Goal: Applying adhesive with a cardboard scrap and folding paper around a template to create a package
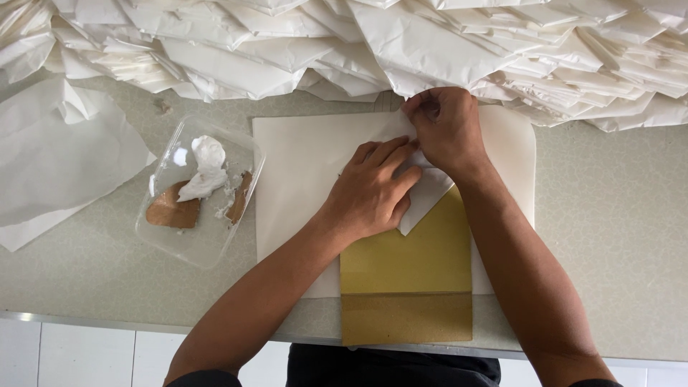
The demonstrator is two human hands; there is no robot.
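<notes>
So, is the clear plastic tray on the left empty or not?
Not empty: the clear tray holds a lump of white paste and brown pieces.

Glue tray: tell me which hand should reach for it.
Left, probably. The glue tray lies on the left hand's side. The right hand pinches the white paper farther away.

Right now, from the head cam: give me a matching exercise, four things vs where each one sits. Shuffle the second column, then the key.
Things:
1. clear plastic tray
2. gold card
3. heap of white paper bags
4. left hand

Places:
A. along the far edge of the table
B. left of the white mat, holding white paste
C. pressed flat on the folded white paper
D. at the near edge, part on the white mat

Pairs: 1-B, 2-D, 3-A, 4-C
</notes>
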